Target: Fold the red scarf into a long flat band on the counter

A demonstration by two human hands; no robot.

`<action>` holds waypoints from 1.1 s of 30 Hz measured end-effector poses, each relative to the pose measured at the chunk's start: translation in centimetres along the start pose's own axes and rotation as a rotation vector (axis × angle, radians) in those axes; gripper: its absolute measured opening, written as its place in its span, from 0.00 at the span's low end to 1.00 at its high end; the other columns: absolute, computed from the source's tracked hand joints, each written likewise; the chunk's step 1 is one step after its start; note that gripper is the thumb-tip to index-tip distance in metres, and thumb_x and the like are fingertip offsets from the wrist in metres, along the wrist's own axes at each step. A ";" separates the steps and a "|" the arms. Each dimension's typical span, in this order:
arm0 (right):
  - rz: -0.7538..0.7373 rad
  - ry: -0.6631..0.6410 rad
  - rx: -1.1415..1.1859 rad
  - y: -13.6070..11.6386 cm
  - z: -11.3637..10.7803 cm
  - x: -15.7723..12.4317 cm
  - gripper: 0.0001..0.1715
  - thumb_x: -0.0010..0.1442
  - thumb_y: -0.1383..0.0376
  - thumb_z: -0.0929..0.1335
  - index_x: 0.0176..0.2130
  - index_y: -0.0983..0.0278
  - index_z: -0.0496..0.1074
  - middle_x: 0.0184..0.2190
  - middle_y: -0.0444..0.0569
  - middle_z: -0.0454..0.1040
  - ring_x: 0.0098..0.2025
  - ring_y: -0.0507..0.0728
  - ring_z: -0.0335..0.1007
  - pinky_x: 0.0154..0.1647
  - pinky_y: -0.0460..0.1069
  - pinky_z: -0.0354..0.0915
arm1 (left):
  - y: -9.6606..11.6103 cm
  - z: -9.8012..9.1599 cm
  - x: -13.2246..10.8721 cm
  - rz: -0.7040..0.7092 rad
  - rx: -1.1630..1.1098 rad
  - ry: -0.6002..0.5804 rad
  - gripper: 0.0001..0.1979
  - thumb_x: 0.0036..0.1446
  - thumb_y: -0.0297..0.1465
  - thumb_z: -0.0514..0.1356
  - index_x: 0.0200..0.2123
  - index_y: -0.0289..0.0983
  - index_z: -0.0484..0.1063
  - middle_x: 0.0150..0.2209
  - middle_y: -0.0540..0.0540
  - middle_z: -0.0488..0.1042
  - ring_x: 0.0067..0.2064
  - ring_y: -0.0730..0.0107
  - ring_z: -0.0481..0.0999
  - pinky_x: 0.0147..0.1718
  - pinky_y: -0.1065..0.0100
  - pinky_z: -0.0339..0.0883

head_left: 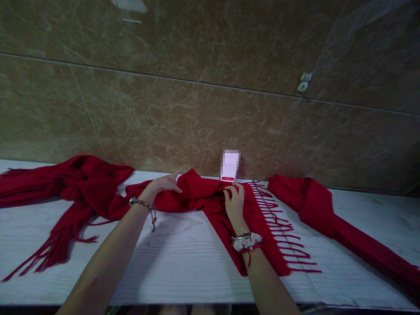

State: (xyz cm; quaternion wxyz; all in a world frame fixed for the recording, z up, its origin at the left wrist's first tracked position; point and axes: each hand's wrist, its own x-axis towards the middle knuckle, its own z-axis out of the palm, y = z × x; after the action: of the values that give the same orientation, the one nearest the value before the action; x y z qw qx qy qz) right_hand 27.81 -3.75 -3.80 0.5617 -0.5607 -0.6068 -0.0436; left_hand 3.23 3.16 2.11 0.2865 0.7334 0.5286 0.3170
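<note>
A red, fringed fabric scarf (262, 232) lies on the white wood-grain tabletop (183, 267) by a brown marbled wall (164, 118) (its fringe points rightward). The left hand (168, 182) meets it, fingers apart; the right hand (235, 201) curls over it, whether pinching I cannot tell.

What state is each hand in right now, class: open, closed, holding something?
Left hand: open, fingers spread at the red scarf.
Right hand: fingers bent over the scarf; whether they grip it cannot be told.
</note>
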 end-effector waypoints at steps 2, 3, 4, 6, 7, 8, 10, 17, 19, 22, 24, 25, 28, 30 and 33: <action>0.050 0.086 0.042 0.0 -0.1 0.3 0.07 0.55 0.68 0.61 0.29 0.63 0.68 0.38 0.52 0.63 0.43 0.58 0.60 0.48 0.55 0.59 | 0.0 -0.4 0.2 -0.040 0.002 0.019 0.39 0.34 0.21 0.64 0.55 0.31 0.61 0.36 0.44 0.76 0.33 0.66 0.74 0.30 0.71 0.67; 0.080 0.128 0.049 0.1 -0.1 0.4 0.06 0.55 0.68 0.61 0.29 0.63 0.67 0.37 0.52 0.63 0.41 0.57 0.61 0.47 0.54 0.59 | 0.0 -0.6 0.5 -0.060 0.007 0.051 0.38 0.37 0.22 0.63 0.56 0.31 0.58 0.34 0.45 0.76 0.32 0.66 0.74 0.30 0.71 0.67; 0.109 0.164 0.049 0.2 -0.2 0.5 0.06 0.55 0.67 0.61 0.29 0.63 0.66 0.35 0.51 0.63 0.40 0.57 0.61 0.47 0.54 0.59 | 0.0 -0.7 0.7 -0.069 0.010 0.103 0.38 0.41 0.23 0.61 0.58 0.30 0.56 0.32 0.45 0.75 0.32 0.66 0.74 0.30 0.70 0.67; 0.150 0.207 0.038 0.5 -0.2 0.7 0.06 0.55 0.67 0.60 0.29 0.62 0.65 0.33 0.50 0.62 0.38 0.57 0.61 0.46 0.55 0.60 | 0.2 -0.8 1.1 -0.064 -0.003 0.226 0.36 0.45 0.25 0.60 0.59 0.31 0.53 0.29 0.47 0.75 0.32 0.67 0.74 0.31 0.70 0.67; 0.159 0.214 0.033 0.7 -0.3 0.8 0.06 0.55 0.67 0.60 0.29 0.63 0.65 0.33 0.50 0.62 0.38 0.58 0.60 0.46 0.55 0.60 | 0.3 -0.7 1.3 -0.052 -0.019 0.282 0.36 0.46 0.26 0.59 0.59 0.32 0.53 0.29 0.48 0.74 0.32 0.68 0.74 0.32 0.71 0.67; 0.163 0.216 0.029 0.8 -0.3 0.8 0.06 0.55 0.67 0.60 0.29 0.63 0.65 0.32 0.50 0.62 0.37 0.58 0.60 0.45 0.55 0.60 | 0.5 -0.6 1.4 -0.038 -0.035 0.325 0.35 0.46 0.26 0.59 0.59 0.33 0.53 0.29 0.49 0.74 0.32 0.69 0.74 0.33 0.71 0.67; 0.166 0.215 0.022 0.8 -0.3 0.8 0.06 0.54 0.68 0.60 0.30 0.63 0.65 0.33 0.50 0.62 0.38 0.58 0.61 0.46 0.55 0.59 | 0.7 -0.2 1.4 -0.016 -0.056 0.352 0.33 0.47 0.26 0.58 0.58 0.33 0.55 0.29 0.50 0.74 0.31 0.71 0.74 0.32 0.73 0.67; -0.087 0.026 0.017 -0.7 -0.2 0.1 0.11 0.54 0.69 0.61 0.36 0.63 0.70 0.42 0.53 0.62 0.46 0.58 0.59 0.51 0.54 0.58 | 0.5 0.5 1.4 -0.029 -0.021 0.371 0.25 0.48 0.24 0.56 0.52 0.35 0.63 0.27 0.51 0.73 0.27 0.73 0.72 0.29 0.73 0.66; -0.139 -0.048 -0.025 -0.8 -0.1 -0.2 0.11 0.54 0.68 0.63 0.38 0.63 0.70 0.44 0.54 0.62 0.49 0.59 0.57 0.53 0.56 0.57 | 0.2 0.5 1.4 -0.046 -0.010 0.382 0.24 0.49 0.24 0.55 0.52 0.34 0.63 0.27 0.51 0.72 0.26 0.73 0.72 0.28 0.73 0.65; -0.134 -0.101 -0.124 -0.5 0.0 -0.4 0.14 0.52 0.70 0.63 0.40 0.64 0.70 0.47 0.56 0.61 0.51 0.61 0.55 0.53 0.58 0.55 | -0.2 0.6 1.4 -0.077 0.000 0.385 0.24 0.51 0.24 0.54 0.53 0.33 0.61 0.27 0.50 0.73 0.25 0.73 0.73 0.25 0.74 0.65; -0.098 -0.085 -0.174 -0.2 0.0 -0.3 0.16 0.51 0.72 0.63 0.42 0.65 0.70 0.47 0.57 0.61 0.51 0.62 0.54 0.53 0.60 0.54 | -0.5 0.8 1.5 -0.096 0.013 0.386 0.24 0.52 0.24 0.53 0.54 0.34 0.60 0.29 0.49 0.73 0.25 0.73 0.73 0.26 0.74 0.66; -0.083 -0.071 -0.192 0.0 -0.1 -0.2 0.16 0.51 0.72 0.63 0.42 0.66 0.69 0.47 0.58 0.61 0.51 0.62 0.54 0.53 0.60 0.54 | -0.6 0.9 1.5 -0.105 0.022 0.386 0.24 0.52 0.24 0.53 0.54 0.34 0.60 0.29 0.49 0.73 0.26 0.73 0.74 0.27 0.74 0.66; -0.046 -0.040 -0.237 0.5 -0.2 0.1 0.10 0.53 0.71 0.63 0.36 0.66 0.70 0.44 0.59 0.62 0.49 0.63 0.56 0.51 0.60 0.55 | -0.8 1.1 1.6 -0.134 0.051 0.371 0.23 0.52 0.26 0.55 0.53 0.34 0.62 0.34 0.45 0.75 0.33 0.67 0.76 0.33 0.71 0.67; -0.031 -0.026 -0.245 0.8 -0.3 0.2 0.07 0.54 0.70 0.62 0.31 0.66 0.70 0.42 0.58 0.63 0.47 0.62 0.57 0.50 0.60 0.56 | -0.8 1.1 1.5 -0.146 0.058 0.323 0.25 0.49 0.28 0.59 0.53 0.34 0.62 0.38 0.43 0.75 0.40 0.62 0.75 0.39 0.68 0.66; -0.026 0.022 -0.202 1.0 -0.2 0.4 0.08 0.56 0.70 0.61 0.29 0.65 0.69 0.38 0.56 0.64 0.44 0.60 0.59 0.47 0.57 0.58 | -0.8 1.1 1.1 -0.142 0.038 0.196 0.35 0.36 0.27 0.66 0.52 0.35 0.63 0.42 0.43 0.75 0.44 0.58 0.73 0.42 0.67 0.66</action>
State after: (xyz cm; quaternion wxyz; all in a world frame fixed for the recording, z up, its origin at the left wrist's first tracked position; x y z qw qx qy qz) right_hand 28.79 -3.29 -3.98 0.5083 -0.6063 -0.6001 -0.1181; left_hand 3.87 4.38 1.00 0.2415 0.6649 0.6106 0.3560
